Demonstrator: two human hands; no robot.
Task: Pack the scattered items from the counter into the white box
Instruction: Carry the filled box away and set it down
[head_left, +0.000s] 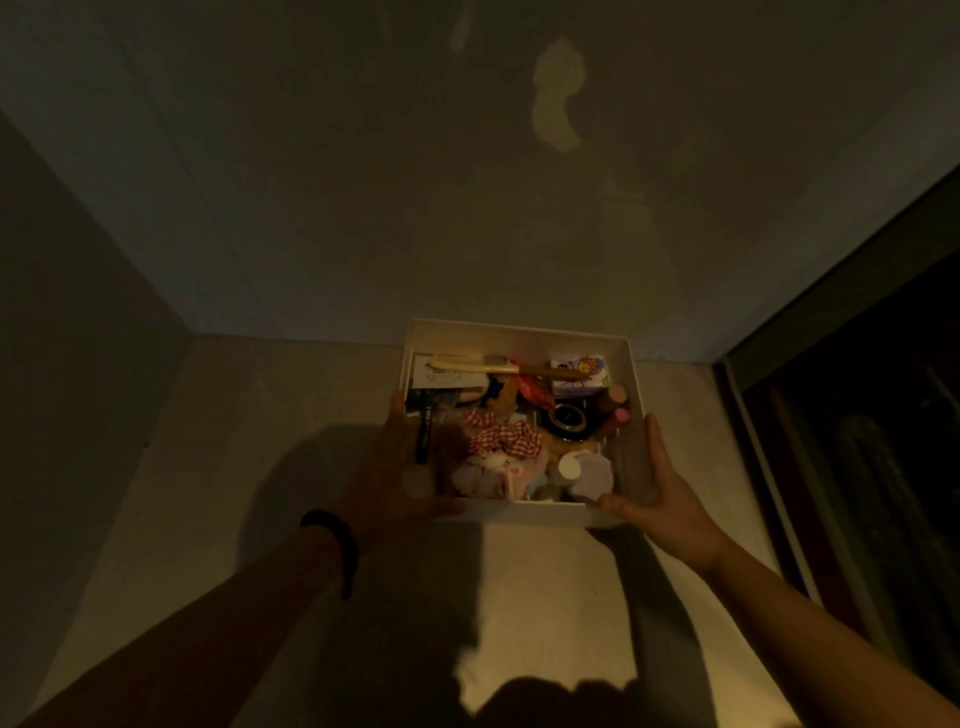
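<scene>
At the far end of the pale bench (322, 467), close to the back wall (363, 208), sits the white box (519, 335), gripped from both sides. The left hand (400, 478) wraps the box's left wall, its thumb reaching along the near edge and its fingers (397, 410) lying up against the outer side; a dark band (332, 540) circles that wrist. The right hand (660, 493) clasps the near right corner, thumb pressed on the front rim and fingers (654, 431) spread up the right wall. Both hands are closed on the box; whether it rests on the bench or is raised slightly off it cannot be told in the dim light.

The box is full. A cream comb (472, 362) lies across the far side, with a small printed carton (579, 374) in the far right corner. A red gingham scrunchie (501, 436) sits in the middle, a round black compact (566, 418) just to its right, and a lilac container with a white cap (589, 475) at the near right. A slim black tube (422, 434) runs along the left wall, and pinkish cylinders (615, 408) stand against the right one. Soft pastel fabric (493, 475) fills the near middle.

Shadows of the arms fall on the bench below the box. A dark framed opening (857, 441) borders the scene on the right.
</scene>
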